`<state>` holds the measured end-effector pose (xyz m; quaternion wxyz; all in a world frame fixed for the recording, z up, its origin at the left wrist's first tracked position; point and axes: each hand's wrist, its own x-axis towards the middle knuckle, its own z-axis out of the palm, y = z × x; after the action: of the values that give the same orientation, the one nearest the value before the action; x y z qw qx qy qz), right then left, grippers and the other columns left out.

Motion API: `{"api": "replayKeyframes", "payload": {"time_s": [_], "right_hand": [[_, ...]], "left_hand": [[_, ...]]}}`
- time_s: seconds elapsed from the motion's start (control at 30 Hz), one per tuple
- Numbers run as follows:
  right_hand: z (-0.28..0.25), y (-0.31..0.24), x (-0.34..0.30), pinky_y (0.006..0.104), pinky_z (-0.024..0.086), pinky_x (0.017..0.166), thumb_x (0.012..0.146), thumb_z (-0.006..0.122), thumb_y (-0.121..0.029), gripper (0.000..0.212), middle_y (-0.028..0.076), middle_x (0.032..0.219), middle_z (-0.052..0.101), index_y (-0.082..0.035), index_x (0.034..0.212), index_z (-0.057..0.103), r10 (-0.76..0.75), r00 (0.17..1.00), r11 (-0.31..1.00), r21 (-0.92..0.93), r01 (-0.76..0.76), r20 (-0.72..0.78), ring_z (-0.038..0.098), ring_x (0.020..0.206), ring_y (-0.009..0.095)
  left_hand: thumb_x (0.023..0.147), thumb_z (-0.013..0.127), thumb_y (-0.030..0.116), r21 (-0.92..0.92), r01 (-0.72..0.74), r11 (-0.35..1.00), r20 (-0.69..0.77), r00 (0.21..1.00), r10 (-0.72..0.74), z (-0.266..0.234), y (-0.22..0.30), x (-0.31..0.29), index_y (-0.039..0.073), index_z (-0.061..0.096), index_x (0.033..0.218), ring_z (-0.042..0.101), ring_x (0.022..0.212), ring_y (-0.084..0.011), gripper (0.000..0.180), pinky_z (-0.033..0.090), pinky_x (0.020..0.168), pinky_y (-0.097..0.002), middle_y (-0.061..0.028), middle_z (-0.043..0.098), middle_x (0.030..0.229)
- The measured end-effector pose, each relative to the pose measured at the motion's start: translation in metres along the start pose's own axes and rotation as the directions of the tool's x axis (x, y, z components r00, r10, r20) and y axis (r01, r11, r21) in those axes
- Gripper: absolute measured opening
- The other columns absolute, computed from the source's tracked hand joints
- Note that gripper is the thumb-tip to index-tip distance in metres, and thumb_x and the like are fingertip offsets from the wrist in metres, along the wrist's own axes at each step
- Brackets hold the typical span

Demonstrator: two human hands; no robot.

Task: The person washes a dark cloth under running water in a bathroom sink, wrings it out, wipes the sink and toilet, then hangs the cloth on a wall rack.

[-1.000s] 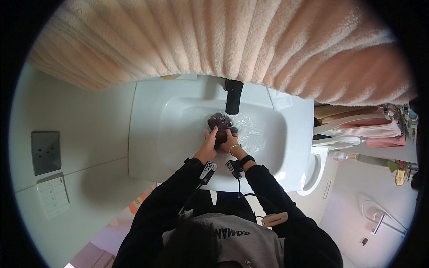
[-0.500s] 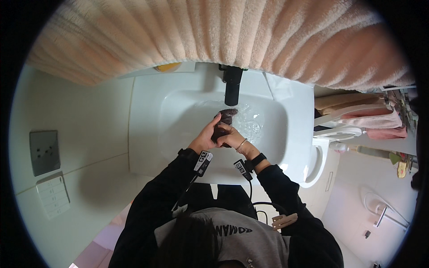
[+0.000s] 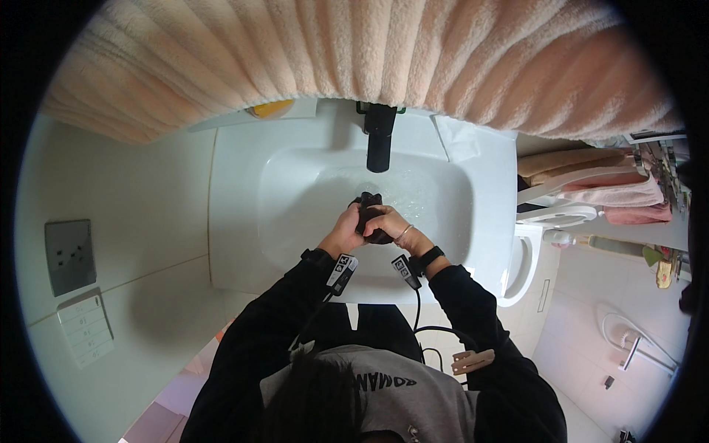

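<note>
A bunched, dark brown piece of cloth [image 3: 370,204], seemingly wet, is held over the front half of the white washbasin [image 3: 461,214]. My left hand [image 3: 342,232] grips it from the left side. Closed around its right and lower part, my right hand [image 3: 392,223] has its fingers folded over the front. Much of the cloth is hidden by the fingers, and its exact kind cannot be made out. Just beyond both hands is the black faucet [image 3: 379,140], and ripples show in the water on the basin floor.
A ridged peach plush sheet [image 3: 354,48] hangs across the far side. Something yellow [image 3: 272,108] lies at the back left. On the left wall are a grey socket plate [image 3: 70,256] and a white panel [image 3: 86,330]. Towels [image 3: 613,192] hang at right.
The cloth has come nearer to me, away from the faucet, and is bunched more tightly. The splashing under the faucet has calmed. Both hands still hold the cloth.
</note>
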<state>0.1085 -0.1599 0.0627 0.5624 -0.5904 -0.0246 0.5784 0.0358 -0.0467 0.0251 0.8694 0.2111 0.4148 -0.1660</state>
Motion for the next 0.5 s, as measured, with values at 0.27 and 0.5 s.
{"api": "replayKeyframes", "payload": {"time_s": [0.27,0.5], "right_hand": [[-0.042,0.012,-0.004,0.0316,0.039,0.087,0.069,0.075,-0.028,0.041,0.012,0.094,0.06,-0.007,0.101,0.062,-0.34,0.929,0.685,-0.715,0.14,-0.144,0.055,0.09,0.022],[-0.066,0.046,0.019,0.0376,0.041,0.082,0.077,0.063,-0.015,0.011,0.009,0.093,0.061,-0.009,0.086,0.067,-0.742,0.632,0.383,-0.915,0.123,-0.226,0.055,0.091,0.027]], "left_hand": [[0.094,0.046,0.039,0.085,-0.172,0.981,-0.127,0.975,0.182,-0.012,0.019,-0.021,0.014,0.044,0.123,0.045,0.11,-0.0211,0.039,0.04,0.091,-0.0465,-0.0048,0.05,0.118],[0.089,0.053,0.02,-0.023,-0.382,0.924,-0.116,0.919,0.377,-0.044,-0.004,-0.019,0.019,0.031,0.134,0.026,0.124,-0.0292,0.05,0.03,0.098,-0.0581,-0.0076,0.027,0.136]]}}
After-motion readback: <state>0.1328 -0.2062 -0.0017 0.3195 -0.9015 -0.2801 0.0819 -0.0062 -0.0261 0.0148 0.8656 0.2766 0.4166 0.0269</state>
